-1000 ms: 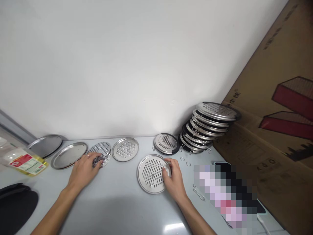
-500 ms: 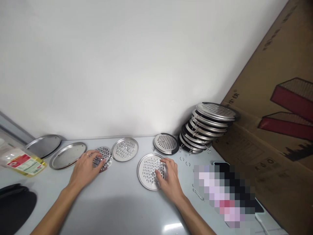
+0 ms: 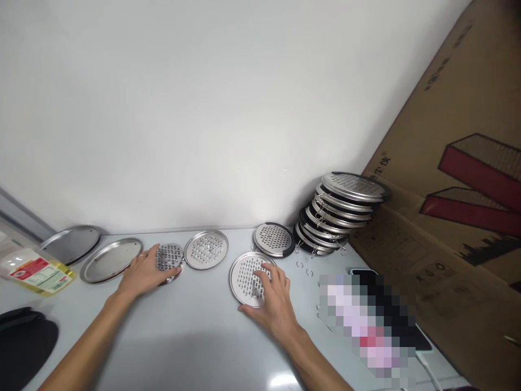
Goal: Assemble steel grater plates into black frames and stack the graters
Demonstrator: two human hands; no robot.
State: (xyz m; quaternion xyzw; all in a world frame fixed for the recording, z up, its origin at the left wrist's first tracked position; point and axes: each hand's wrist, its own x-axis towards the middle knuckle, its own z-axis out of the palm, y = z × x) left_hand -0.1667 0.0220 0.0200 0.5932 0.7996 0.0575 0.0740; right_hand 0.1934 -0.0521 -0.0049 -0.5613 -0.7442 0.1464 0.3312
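Note:
My left hand (image 3: 142,274) curves around a small shiny grater disc (image 3: 170,257), its fingers at the far left edge and the thumb across the near side. Part of the disc is hidden by that hand. My right hand (image 3: 273,296) grips a round metal grater plate (image 3: 242,277) with a rolled rim, thumb at the near edge and fingers over the perforated face. Between the hands, farther back, lies another rimmed grater plate (image 3: 207,250). Just behind the gripped plate sits a grater with a black edge (image 3: 273,239).
Graters with wire clips are stacked (image 3: 342,212) beside a cardboard box (image 3: 427,244). Metal rings (image 3: 309,273) and a phone (image 3: 391,304) lie at right. On the left are two plain metal discs (image 3: 112,260), a bottle of yellow liquid (image 3: 40,271) and black pieces (image 3: 26,347).
My right thumb has moved from the plate's face to its near edge, and the plate has shifted slightly away. My left thumb has slid to the disc's near side.

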